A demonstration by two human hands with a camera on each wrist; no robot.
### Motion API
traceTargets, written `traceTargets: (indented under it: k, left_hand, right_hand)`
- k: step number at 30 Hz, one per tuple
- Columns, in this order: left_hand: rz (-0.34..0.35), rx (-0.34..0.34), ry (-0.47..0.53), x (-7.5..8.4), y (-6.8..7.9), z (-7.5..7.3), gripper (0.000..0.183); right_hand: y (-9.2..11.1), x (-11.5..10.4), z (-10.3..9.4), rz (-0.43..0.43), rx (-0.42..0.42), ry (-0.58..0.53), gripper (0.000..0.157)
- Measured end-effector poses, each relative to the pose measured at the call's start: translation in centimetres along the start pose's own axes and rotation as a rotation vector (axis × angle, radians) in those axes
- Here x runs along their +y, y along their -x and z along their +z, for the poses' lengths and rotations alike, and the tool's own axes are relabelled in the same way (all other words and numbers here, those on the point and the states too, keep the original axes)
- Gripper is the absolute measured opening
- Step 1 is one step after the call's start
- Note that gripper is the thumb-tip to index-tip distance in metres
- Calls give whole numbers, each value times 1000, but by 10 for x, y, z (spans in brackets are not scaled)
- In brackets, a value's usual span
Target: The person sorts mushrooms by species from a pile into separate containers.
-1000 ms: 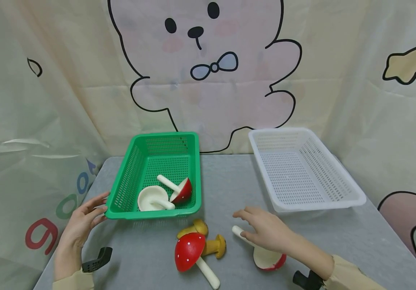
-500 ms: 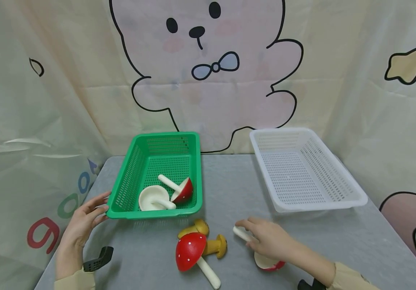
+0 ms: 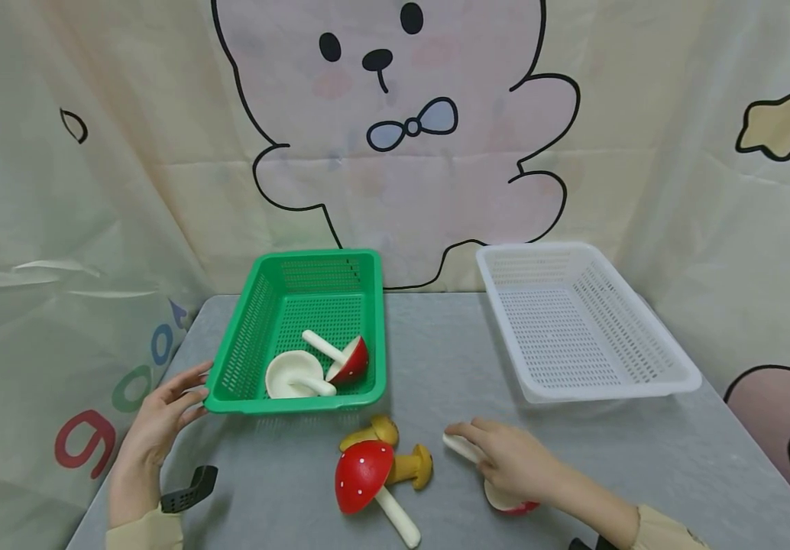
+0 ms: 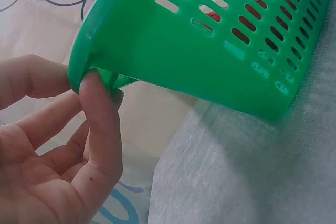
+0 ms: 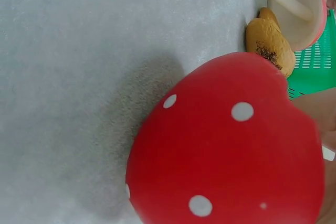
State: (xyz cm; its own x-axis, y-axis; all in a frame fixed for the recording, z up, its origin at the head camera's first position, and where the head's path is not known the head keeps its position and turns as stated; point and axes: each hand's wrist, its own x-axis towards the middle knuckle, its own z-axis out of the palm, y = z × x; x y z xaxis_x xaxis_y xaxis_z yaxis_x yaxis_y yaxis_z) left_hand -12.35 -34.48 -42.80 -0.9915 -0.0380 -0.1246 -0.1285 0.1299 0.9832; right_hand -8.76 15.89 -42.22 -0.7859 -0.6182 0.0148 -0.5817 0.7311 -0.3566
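Note:
My left hand [image 3: 161, 416] pinches the near left rim of the green basket [image 4: 173, 51], one finger outside and the thumb tucked beneath the edge. Inside the green basket lie two red-capped toy mushrooms, one cap-down [image 3: 292, 376], the other tipped on its side [image 3: 348, 363]. My right hand [image 3: 515, 458] grips a red toy mushroom [image 5: 226, 145] by its white stem [image 3: 464, 448]. Its spotted cap fills much of the right wrist view, and the hand hides part of the stem in the head view.
Left of the right hand, another red spotted mushroom [image 3: 364, 477] lies against two brown toy mushrooms, one behind [image 3: 384, 430] and one beside it [image 3: 417, 466]. A white basket [image 3: 670, 382] stands at the back right. A printed curtain [image 3: 436, 191] hangs behind the grey table [image 3: 285, 489].
My right hand has lowered onto the mushroom's stem and its fingers have closed round it. My left hand has stayed at the basket's rim. The head view has shifted slightly.

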Motion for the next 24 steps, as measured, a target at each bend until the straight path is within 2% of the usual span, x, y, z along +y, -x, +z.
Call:
traceTargets:
  k: [13,24]
  left_hand:
    - [-16,10,-14,-1,-1,-1,52]
    - [-32,19,-29,-1,-3,0,56]
  right_hand:
    - [-5,0,-3,-60,116,10,59]
    - [-24,-7,-22,-53,139,19,58]
